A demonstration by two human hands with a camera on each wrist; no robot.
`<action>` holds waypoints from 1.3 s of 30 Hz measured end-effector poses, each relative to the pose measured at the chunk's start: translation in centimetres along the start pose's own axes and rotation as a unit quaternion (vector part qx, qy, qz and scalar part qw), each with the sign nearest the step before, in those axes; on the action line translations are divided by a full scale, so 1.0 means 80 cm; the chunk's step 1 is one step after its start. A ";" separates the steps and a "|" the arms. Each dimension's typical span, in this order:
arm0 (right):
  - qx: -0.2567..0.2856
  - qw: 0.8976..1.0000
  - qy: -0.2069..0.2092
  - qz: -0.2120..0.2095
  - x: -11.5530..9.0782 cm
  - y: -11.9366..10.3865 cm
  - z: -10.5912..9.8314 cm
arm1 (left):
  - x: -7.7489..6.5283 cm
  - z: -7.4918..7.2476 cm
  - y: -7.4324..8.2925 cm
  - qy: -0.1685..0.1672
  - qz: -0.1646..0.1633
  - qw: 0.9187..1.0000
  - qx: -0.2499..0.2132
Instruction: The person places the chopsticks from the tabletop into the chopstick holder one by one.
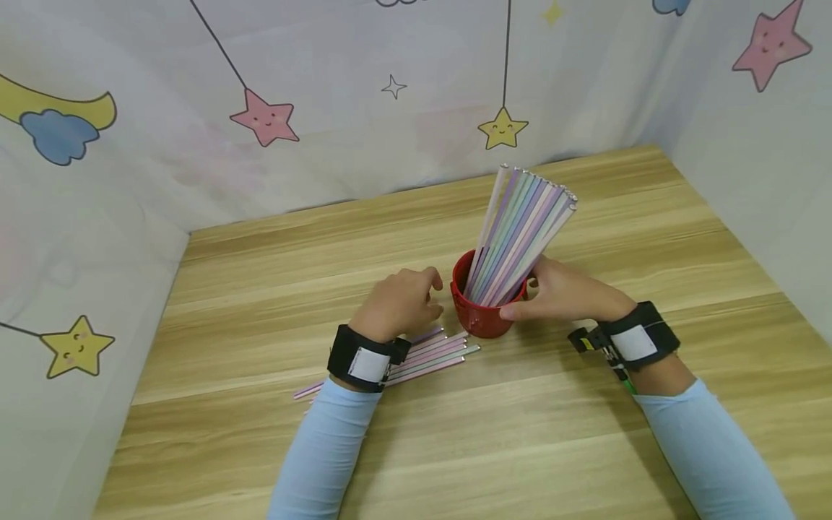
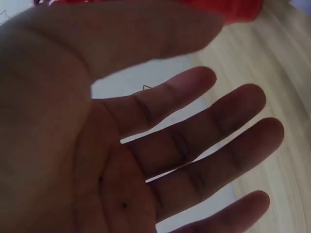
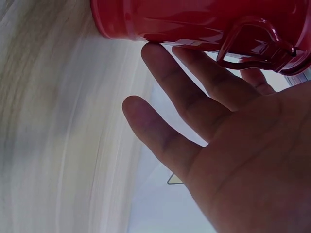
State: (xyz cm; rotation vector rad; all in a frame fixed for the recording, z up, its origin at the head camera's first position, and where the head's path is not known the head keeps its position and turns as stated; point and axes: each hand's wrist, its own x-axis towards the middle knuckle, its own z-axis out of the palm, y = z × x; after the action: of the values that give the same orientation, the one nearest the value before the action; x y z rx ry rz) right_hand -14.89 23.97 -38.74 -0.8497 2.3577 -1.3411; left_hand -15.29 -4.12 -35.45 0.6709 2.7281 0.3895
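A small red bucket (image 1: 484, 319) with a wire-like side loop stands on the table. Many slim pastel sticks (image 1: 520, 235) with shiny ends lean to the right in it, in lilac, mint, pink and white. My right hand (image 1: 552, 292) holds the bucket's right side, thumb at the near side and the other fingers behind it. In the right wrist view, fingertips touch the red wall (image 3: 194, 22). My left hand (image 1: 403, 300) hovers just left of the bucket, palm empty, fingers loosely spread in the left wrist view. Several loose sticks (image 1: 435, 356) lie below and beside it, partly hidden by the wrist.
The wood-grain table (image 1: 520, 433) meets pale fabric walls (image 1: 351, 108) printed with stars and clouds at the back and both sides. Black straps (image 1: 640, 336) with small cameras sit on both wrists, over light blue sleeves (image 1: 708, 440).
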 end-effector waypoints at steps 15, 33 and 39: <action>-0.014 1.000 0.001 -0.001 -0.003 -0.001 -0.007 | 0.012 0.022 -0.014 -0.029 -0.034 0.997 0.056; -0.015 1.000 0.011 0.010 -0.005 -0.004 -0.007 | -0.018 -0.031 -0.006 0.218 0.084 0.972 -0.024; -0.013 1.000 0.009 0.006 -0.005 -0.004 -0.008 | -0.042 -0.055 0.001 0.360 0.165 0.914 -0.092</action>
State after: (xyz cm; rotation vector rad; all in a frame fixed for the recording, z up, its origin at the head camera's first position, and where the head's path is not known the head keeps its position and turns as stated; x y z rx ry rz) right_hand -14.81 24.55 -38.14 -0.8341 2.3959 -1.3211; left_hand -13.98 -6.49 -30.61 1.1185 3.1652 1.1625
